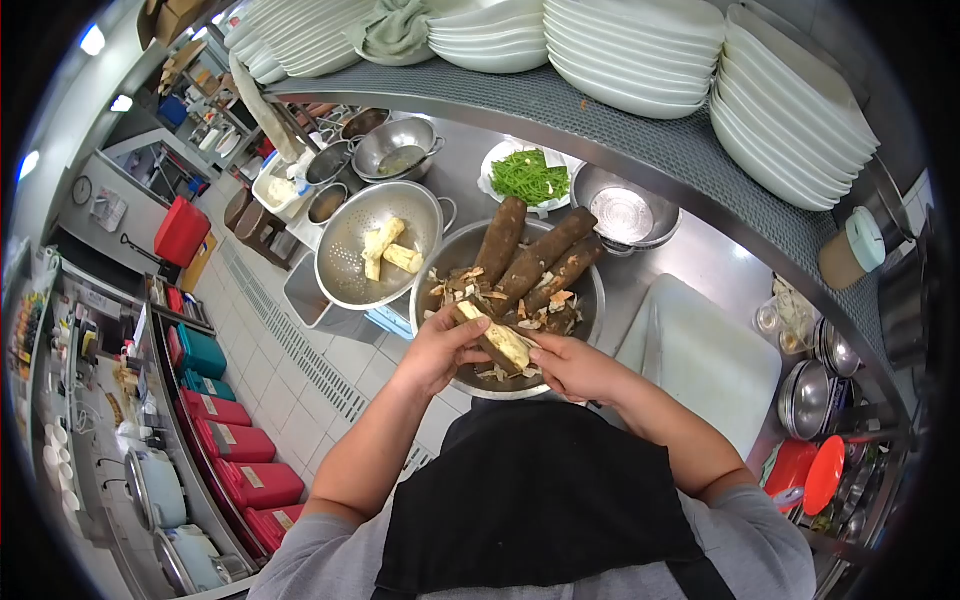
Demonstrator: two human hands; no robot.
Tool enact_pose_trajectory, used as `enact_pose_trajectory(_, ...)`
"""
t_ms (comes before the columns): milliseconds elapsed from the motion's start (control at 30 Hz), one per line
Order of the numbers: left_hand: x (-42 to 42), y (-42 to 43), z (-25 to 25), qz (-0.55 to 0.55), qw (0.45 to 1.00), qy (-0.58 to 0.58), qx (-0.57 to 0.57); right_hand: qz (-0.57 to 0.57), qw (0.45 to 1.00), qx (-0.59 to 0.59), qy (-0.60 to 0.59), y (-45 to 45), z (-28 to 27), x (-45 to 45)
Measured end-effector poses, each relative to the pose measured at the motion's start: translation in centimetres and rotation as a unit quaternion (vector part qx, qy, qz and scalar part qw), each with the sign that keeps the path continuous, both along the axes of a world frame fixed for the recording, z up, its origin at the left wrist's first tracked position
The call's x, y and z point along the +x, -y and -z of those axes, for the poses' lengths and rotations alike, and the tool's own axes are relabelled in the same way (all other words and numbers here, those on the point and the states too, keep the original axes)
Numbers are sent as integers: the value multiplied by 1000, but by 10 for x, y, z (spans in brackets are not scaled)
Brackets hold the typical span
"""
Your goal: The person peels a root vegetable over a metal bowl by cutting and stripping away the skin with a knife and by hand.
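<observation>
My left hand [443, 350] is closed round a partly peeled root vegetable [508, 343], its pale yellow flesh showing beside strips of brown skin. At the root's other end my right hand [568, 368] is closed; whatever tool is in its fingers is mostly hidden. Both hands are over the near side of a large metal bowl [598, 318]. Inside that bowl lie several long, brown, unpeeled roots [545, 262] among loose peelings [560, 300]. To the left, a perforated colander [343, 280] holds pale peeled pieces [385, 250].
A plate of cut green vegetables [530, 178] and a metal pan [622, 213] stand behind the bowl. A white cutting board [700, 360] lies at right. Overhead, a metal shelf [480, 112] carries stacked white dishes [635, 55]. Several red bins [250, 483] line the left.
</observation>
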State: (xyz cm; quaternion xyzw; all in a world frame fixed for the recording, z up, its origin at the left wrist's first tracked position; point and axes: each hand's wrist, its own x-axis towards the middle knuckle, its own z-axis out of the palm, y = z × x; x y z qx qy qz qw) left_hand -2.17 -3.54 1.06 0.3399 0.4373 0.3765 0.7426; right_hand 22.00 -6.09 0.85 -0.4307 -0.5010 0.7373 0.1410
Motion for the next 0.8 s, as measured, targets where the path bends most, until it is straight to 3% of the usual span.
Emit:
enact_pose_trajectory(100, -3, -3, 1, 10, 1000, -14, 11, 30, 999, 28, -16, -5, 12, -3)
enact_pose_trajectory(200, -12, -6, 8, 39, 999, -6, 4, 21, 996, -71, -52, -22, 18, 8)
enact_pose_trajectory(267, -16, -8, 14, 54, 999, 4, -3, -67, 982, -151, -86, -38, 20, 20)
enact_pose_trajectory(367, -22, -12, 20, 88, 994, 57, -16, -117, 973, -171, -98, -51, 18, 26)
enact_pose_trajectory(500, -22, -10, 21, 93, 992, 81, -12, -86, 979, -161, -88, -44, 19, 18)
enact_pose_trajectory(567, -22, -9, 24, 53, 995, 79, -26, -90, 987, -117, -70, -35, 21, 10)
enact_pose_trajectory(667, -14, -6, 18, 16, 996, 72, -41, -61, 982, 158, 83, -20, 17, -2)
enact_pose_trajectory(800, -6, -3, 15, 4, 996, 52, -67, -6, 959, 263, 106, -11, 23, -6)
